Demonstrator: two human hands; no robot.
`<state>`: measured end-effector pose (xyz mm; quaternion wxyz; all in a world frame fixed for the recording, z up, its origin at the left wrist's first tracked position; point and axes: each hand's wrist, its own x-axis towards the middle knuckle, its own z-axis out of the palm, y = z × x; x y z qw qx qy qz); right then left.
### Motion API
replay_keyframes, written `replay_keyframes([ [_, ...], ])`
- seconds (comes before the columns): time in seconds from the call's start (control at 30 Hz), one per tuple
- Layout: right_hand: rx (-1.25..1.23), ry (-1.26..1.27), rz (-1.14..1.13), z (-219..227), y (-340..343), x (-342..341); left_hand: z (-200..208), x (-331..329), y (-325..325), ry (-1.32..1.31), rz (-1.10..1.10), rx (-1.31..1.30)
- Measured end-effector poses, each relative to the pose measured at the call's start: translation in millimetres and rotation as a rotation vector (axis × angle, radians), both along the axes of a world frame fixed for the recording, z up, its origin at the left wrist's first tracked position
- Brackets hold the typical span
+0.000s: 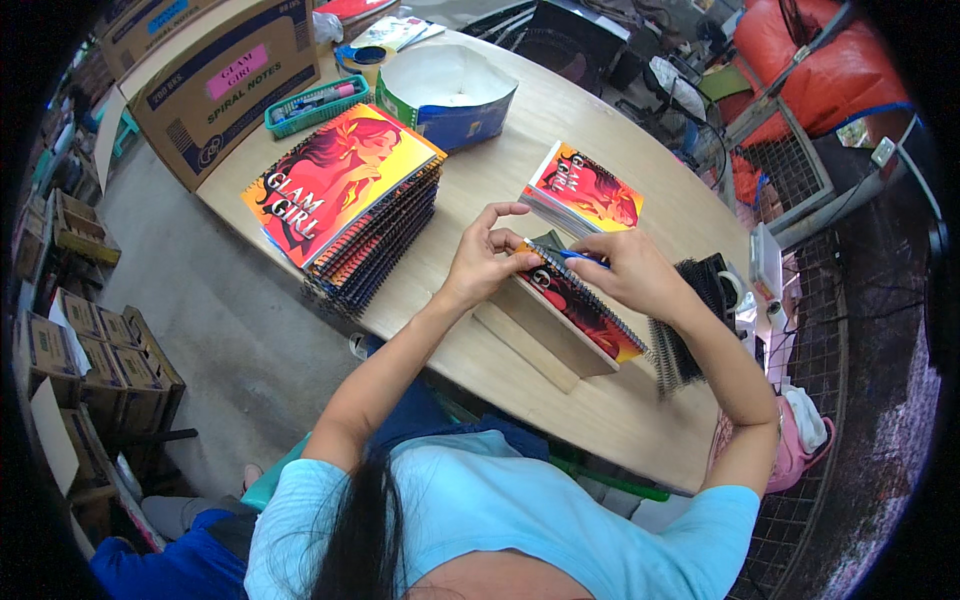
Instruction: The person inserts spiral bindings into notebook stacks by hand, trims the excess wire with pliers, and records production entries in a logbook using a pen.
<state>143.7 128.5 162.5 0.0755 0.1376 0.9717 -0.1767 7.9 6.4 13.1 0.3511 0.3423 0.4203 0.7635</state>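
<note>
A spiral notebook (590,312) with a red and yellow illustrated cover is tilted on edge in front of me, its black coil uppermost. My left hand (487,258) grips its upper left end between thumb and fingers. My right hand (632,270) is closed around a small blue-handled tool (582,257), held against the coil near that end; its jaws are mostly hidden. A wooden board (545,325) stands along the notebook's near side, with a flat wooden base (525,350) under it.
Left is a tall stack of coil-bound notebooks (350,190); beyond my hands, another pile (590,188). Black plastic coils (680,340) lie right. Farther back are a white-lined container (450,90), a green tray (318,105), a tape roll (368,58) and a cardboard box (225,90).
</note>
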Motion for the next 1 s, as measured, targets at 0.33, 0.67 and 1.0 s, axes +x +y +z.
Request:
replay_keyframes([
  [0.33,0.151,0.434,-0.248,-190.8,93.4,117.9,-25.6,11.6,12.7,0.294,0.158,-0.06],
  [0.67,-0.086,1.149,0.124,43.8,-35.7,3.0,126.4,13.0,-36.1,1.062,1.02,0.168],
  [1.0,-1.154,1.347,-0.339,-48.7,-85.3,-177.9,163.7,-177.4,-155.8,0.97,0.588,-0.619],
])
